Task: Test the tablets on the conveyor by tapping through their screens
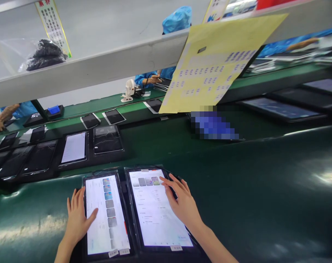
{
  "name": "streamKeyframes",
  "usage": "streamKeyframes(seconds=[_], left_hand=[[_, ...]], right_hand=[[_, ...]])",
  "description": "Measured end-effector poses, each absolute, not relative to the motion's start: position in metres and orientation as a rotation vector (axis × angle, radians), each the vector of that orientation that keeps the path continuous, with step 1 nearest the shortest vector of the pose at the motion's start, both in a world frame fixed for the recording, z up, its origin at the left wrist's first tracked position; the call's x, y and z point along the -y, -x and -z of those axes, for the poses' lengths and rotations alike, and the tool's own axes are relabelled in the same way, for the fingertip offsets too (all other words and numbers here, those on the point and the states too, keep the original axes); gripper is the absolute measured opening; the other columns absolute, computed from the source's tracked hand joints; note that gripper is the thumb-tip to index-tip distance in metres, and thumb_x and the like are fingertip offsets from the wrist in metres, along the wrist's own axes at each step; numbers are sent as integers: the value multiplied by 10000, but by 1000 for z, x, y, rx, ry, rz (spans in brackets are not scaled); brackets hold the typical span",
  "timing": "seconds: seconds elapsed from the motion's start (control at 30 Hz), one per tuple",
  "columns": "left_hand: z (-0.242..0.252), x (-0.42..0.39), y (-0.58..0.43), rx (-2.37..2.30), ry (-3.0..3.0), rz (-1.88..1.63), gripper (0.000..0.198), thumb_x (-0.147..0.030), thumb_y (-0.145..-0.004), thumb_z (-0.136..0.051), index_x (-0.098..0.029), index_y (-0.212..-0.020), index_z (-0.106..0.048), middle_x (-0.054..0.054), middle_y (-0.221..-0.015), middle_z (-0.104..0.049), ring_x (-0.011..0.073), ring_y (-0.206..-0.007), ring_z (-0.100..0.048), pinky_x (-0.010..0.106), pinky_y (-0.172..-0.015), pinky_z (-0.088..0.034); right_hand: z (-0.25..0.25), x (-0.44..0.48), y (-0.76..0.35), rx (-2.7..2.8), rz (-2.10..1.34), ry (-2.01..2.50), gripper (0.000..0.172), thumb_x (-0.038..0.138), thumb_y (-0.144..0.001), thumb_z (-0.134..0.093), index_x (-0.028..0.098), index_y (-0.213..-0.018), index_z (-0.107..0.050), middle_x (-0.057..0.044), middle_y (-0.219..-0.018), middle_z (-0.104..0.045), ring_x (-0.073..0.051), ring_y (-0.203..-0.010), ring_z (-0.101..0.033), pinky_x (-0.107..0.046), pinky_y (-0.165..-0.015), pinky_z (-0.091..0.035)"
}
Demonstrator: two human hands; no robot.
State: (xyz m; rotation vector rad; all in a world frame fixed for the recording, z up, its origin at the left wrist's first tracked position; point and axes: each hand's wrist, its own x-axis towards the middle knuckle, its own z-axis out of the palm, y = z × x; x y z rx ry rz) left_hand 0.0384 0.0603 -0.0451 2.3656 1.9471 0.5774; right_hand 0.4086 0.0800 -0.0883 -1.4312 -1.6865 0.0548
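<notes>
Two lit tablets lie side by side on the green work surface in front of me. My left hand [79, 215] rests along the left edge of the left tablet [100, 226], fingers stretched and thumb over its screen. That screen shows a column of small pictures turned sideways. Over the upper right of the right tablet [155, 233] is my right hand [181, 199], fingers spread, with the index fingertip at a row of thumbnails. Whether that fingertip touches the glass I cannot tell. Small white labels [176, 248] stick to the lower edges of both tablets.
Behind them, several tablets stand in a row, one with a white screen [74, 147]. A yellow sheet [207, 69] hangs from the grey rail [100, 60]. Across the line are a small white fan [129, 89] and co-workers in blue [148, 79]. More tablets [283, 108] lie at right.
</notes>
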Motion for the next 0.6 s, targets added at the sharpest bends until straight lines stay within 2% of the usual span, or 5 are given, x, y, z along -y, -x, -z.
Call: streamKeyframes(seconds=[0.13, 0.27, 0.37, 0.53, 0.6], left_hand=[[34, -46, -68, -1842, -2604, -446, 1045, -508, -713, -662, -196, -1490, -36, 224, -1529, -191, 453, -1407, 12, 725, -1040, -65], [32, -68, -82, -1663, -2788, -299, 1189, -604, -583, -743, -209, -1492, -87, 235, -1538, -174, 491, -1392, 4, 743, -1021, -55], [31, -104, -80, -1771, -2732, -327, 1113, -641, -642, -689, -175, -1485, -132, 247, -1536, -172, 481, -1396, 2, 724, -1033, -71], [15, -146, -79, -2002, -2596, -449, 799, -519, -870, -485, -123, -1471, -139, 230, -1545, -152, 405, -1412, 104, 691, -1054, 7], [7, -149, -78, -1991, -2564, -436, 743, -505, -907, -409, -121, -1471, -117, 213, -1536, -204, 394, -1419, 78, 689, -1058, 1]], right_hand=[[88, -80, -408, 1675, -61, 1434, 338, 382, -1020, -289, 209, -1090, -570, -83, -1045, -649, -320, -1167, -502, -573, -1003, -345], [88, -80, -408, 1671, -65, 1420, 305, 362, -1015, -311, 212, -1112, -560, -69, -1052, -649, -313, -1163, -505, -579, -1004, -335], [88, -79, -409, 1671, -61, 1408, 291, 345, -1007, -326, 214, -1126, -557, -64, -1066, -646, -310, -1172, -497, -580, -1008, -328], [88, -79, -411, 1657, -54, 1407, 280, 326, -995, -338, 207, -1118, -560, -75, -1065, -643, -306, -1176, -493, -572, -1021, -316], [88, -79, -411, 1653, -54, 1404, 276, 329, -994, -337, 212, -1109, -559, -70, -1061, -645, -305, -1174, -496, -569, -1018, -322]])
